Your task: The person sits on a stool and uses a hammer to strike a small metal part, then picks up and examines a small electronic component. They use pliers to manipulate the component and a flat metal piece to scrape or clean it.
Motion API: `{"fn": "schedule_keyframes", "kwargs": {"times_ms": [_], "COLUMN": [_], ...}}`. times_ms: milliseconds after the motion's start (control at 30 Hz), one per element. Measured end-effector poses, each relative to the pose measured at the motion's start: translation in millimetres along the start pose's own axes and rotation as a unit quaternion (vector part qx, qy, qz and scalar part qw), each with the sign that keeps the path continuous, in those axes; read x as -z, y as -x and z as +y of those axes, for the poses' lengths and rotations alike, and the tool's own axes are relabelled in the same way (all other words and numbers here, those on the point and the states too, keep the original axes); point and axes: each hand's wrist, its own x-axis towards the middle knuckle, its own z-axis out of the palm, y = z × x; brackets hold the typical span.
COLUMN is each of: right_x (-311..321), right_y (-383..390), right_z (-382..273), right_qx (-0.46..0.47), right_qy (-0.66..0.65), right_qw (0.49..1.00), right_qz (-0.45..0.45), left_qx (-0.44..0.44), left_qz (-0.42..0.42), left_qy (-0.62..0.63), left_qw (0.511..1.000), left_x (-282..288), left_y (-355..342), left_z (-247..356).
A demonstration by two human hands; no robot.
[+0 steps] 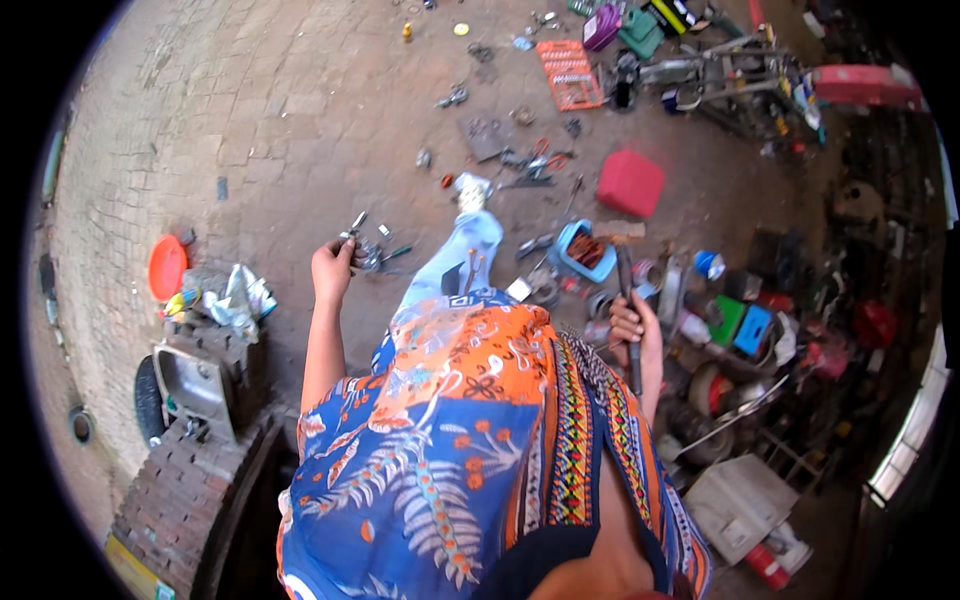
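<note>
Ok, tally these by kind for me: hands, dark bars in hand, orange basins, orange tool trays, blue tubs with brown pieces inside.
Left hand and right hand: 2
Dark bar: 1
Orange basin: 1
Orange tool tray: 1
Blue tub: 1
Total: 6

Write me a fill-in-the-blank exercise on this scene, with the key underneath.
1. The person's ____ hand grips the dark rod.
2. The tub beside that rod is light ____ in colour.
3. The round basin near the picture's left side is ____ in colour.
4. Directly to the left of the bright blue box sits another box, coloured ____.

Missing words: right; blue; orange; green.
</note>
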Motion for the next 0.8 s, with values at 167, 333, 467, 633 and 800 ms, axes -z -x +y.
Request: {"fn": "schedule_keyframes", "kwargs": {"times_ms": [167,333,467,633,800], "right_x": [-64.2,-130.0,-263.0,-270.5,-265.4], "right_y": [-3.0,-33.7,-158.3,-282.7,-378.6], "right_z": [-28.7,-64.5,-172.7,-198.9,-225.5], "right_qx": [0.047,0.017,-0.004,-0.100,-0.138], "right_qy": [0.061,0.097,0.093,0.184,0.439], "right_qw": [0.997,0.994,0.993,0.954,0.831], "right_qz": [-0.008,0.051,0.076,0.212,0.314], "left_qx": [-0.089,-0.009,0.085,0.212,0.293], "left_qz": [-0.008,0.087,0.165,0.236,0.283], "left_qy": [0.177,0.249,0.279,0.423,0.569], "left_qw": [0.980,0.965,0.942,0.849,0.714], "left_x": [-33.2,-30.2,-70.3,-166.5,-342.0], "left_y": [-43.7,-20.8,-132.7,-121.5,-78.1], "left_z": [95.2,58.6,109.7,18.3,-13.7]}}
